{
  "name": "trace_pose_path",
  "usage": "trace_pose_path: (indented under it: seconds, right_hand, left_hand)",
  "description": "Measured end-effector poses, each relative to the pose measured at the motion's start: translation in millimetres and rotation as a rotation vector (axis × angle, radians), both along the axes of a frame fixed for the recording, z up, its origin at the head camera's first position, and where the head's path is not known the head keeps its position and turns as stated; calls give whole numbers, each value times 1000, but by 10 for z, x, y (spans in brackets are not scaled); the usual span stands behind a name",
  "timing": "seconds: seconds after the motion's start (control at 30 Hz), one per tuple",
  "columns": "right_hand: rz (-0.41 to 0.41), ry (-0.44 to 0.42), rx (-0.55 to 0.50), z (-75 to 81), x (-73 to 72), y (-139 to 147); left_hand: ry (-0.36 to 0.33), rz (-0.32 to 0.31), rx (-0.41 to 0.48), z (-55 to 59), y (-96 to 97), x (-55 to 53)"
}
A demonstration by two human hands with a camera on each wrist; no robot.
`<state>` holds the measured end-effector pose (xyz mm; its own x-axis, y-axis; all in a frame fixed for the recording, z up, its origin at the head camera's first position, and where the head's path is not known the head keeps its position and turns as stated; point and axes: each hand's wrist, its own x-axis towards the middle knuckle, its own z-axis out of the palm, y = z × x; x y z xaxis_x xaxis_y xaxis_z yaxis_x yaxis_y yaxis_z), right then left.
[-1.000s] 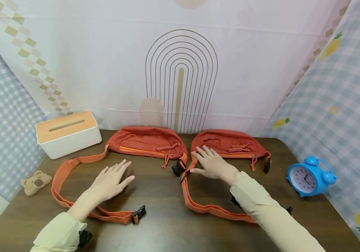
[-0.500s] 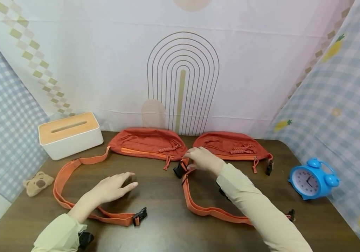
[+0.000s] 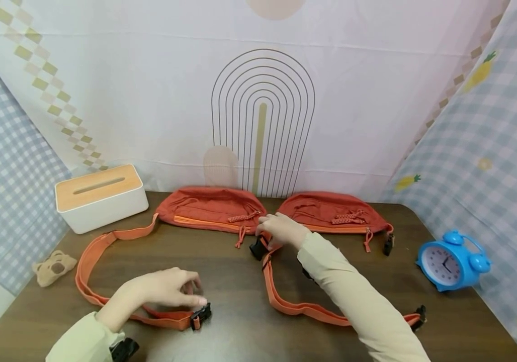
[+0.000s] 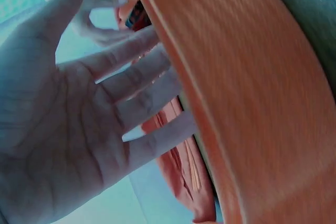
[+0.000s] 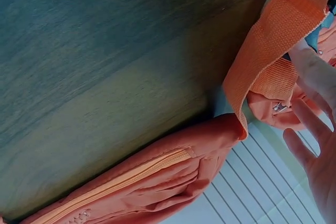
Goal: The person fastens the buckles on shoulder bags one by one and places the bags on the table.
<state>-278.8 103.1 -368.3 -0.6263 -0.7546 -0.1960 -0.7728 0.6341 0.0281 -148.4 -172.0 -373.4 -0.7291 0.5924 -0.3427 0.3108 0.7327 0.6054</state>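
Two red-orange waist bags, a left one [image 3: 204, 208] and a right one [image 3: 319, 208], lie side by side at the table's back. My right hand [image 3: 283, 231] reaches between them, its fingers bent around the left bag's black buckle [image 3: 258, 248]. A gap shows between thumb and fingers in the left wrist view; contact is unclear. My left hand [image 3: 161, 286] hovers over the left bag's orange strap [image 3: 87, 269], thumb beside the black buckle [image 3: 201, 315] at its end. Loosely extended, its fingers [image 4: 149, 98] partly pass behind the strap [image 4: 252, 93] in the left wrist view.
The right bag's strap [image 3: 301, 307] curves across the table to a black buckle [image 3: 417, 318]. A tissue box [image 3: 102, 198] stands at back left, above a small bear plush [image 3: 54, 268]. At right stands a blue alarm clock [image 3: 450, 262]. Patterned cloth [image 3: 172, 100] hangs behind.
My right hand has moved left from the right bag to the left bag's buckle, its fingers bending. My left hand has come lower and nearer the strap-end buckle.
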Motion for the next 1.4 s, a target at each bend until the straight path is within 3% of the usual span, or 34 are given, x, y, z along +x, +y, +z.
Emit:
trace_pose_path:
  seconds: [0.27,0.53,0.73,1.0,1.4]
  right_hand:
    - [-35,-38,29,-5,-11,-62]
    - [-69,-62,50,-12,-26,-100]
    - [-67,-77,41,-21,-33,-118]
    - [-63,-106,38,-11,-49,-122]
    - [-70,-95,32,32,-86,-129]
  left_hand:
    - [23,-132,7,-22,69,70]
    - [22,-160,5,-65,92,107]
    - [127,-200,-10,-81,110,117]
    - [166,-171,9,-66,117,97]
    - [230,-90,11,22,256,-66]
